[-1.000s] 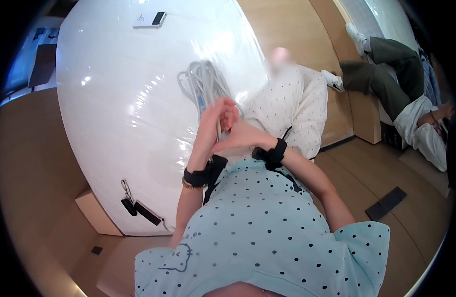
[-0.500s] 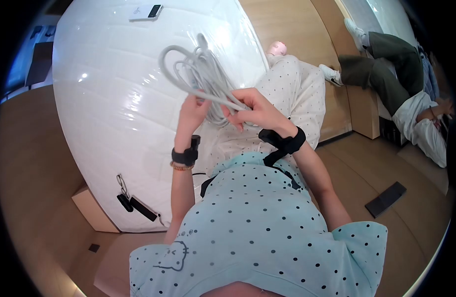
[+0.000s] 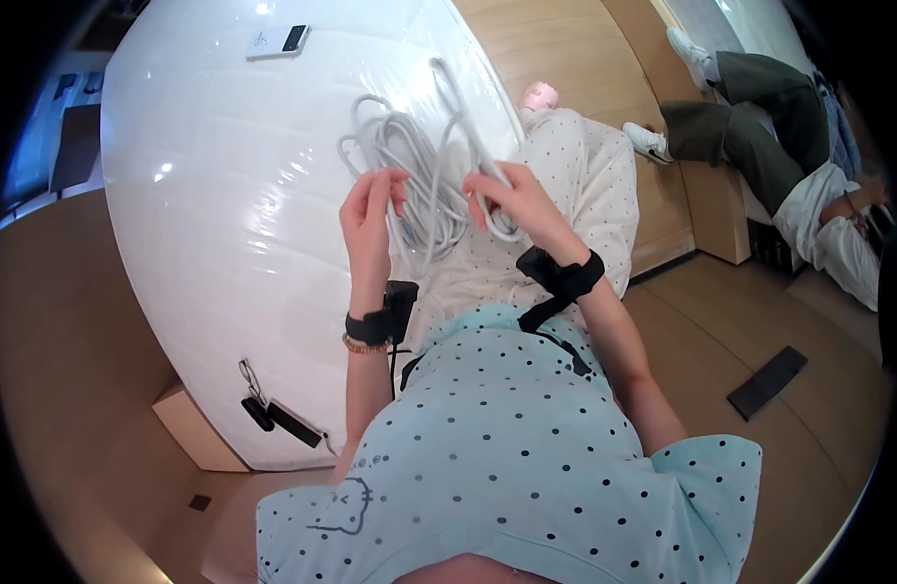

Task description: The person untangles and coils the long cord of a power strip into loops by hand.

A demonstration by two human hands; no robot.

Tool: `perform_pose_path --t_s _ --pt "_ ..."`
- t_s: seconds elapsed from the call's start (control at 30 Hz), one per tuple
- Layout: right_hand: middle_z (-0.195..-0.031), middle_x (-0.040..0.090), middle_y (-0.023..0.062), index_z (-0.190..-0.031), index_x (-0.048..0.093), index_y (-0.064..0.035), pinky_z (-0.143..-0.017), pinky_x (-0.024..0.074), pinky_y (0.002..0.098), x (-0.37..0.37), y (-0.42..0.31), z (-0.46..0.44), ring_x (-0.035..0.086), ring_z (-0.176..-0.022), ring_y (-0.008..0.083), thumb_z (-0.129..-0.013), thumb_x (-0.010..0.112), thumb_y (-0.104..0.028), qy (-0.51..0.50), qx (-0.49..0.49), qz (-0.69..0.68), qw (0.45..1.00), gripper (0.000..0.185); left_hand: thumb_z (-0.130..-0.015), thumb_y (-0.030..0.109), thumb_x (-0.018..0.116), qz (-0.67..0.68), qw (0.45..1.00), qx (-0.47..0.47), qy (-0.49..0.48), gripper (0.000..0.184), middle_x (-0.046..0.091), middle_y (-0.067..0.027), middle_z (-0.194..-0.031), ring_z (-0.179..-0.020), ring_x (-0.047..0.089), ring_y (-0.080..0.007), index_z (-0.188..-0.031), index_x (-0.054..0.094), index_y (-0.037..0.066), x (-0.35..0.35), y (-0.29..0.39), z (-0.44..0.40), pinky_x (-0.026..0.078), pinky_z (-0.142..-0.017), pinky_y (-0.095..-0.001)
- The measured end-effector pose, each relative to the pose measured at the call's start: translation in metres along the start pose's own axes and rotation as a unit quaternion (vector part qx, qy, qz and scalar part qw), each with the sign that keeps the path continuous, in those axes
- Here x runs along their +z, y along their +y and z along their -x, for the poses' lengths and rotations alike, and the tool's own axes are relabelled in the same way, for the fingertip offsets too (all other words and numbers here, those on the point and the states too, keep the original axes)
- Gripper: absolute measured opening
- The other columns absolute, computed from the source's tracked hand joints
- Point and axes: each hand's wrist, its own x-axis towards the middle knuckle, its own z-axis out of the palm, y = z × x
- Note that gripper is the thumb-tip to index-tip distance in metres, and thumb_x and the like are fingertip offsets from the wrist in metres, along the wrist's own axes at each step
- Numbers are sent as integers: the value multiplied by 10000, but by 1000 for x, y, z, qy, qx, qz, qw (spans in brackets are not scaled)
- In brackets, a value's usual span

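Observation:
A long grey-white cable [image 3: 424, 161] hangs in loose loops between my two hands, over the plastic-covered mattress and my lap. On the left of the bundle, my left hand [image 3: 372, 209] is closed with thumb and fingers pinching a strand. My right hand [image 3: 512, 202] is wrapped round a separate loop of the same cable, held over my right thigh. The strands between the hands cross and overlap, and I cannot make out the cable's ends. Both wrists wear black straps with small black boxes.
The mattress [image 3: 205, 195] has a shiny plastic cover. A white device with a dark screen [image 3: 278, 42] lies at its far end, and black items [image 3: 283, 419] lie near its lower left edge. A seated person's legs [image 3: 760, 136] are at the right. A dark flat piece [image 3: 768, 383] is on the floor.
My hands have moved apart. The right hand has drawn a loop away from the main bundle, to the right, and the bundle has spread into looser coils.

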Motion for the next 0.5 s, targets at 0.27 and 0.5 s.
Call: perform_pose_path --t_s 0.27,0.5 --pt "-783 547 5 -1020 497 -15 -679 423 232 42 14 5 508 -710 88 -640 777 -180 -78 -17 109 991 500 -854 82 575 -126 988 81 -32 119 488 -4 -635 -585 449 -64 -778 556 -8 7 -9 8 368 -533 -221" --pt "-800 514 91 -981 483 10 -674 427 289 44 17 7 515 -737 192 -565 719 -217 5 28 212 977 529 -847 99 599 -179 973 51 -138 148 478 -22 -567 -499 426 -70 -753 571 -11 3 -14 15 345 -471 -224"
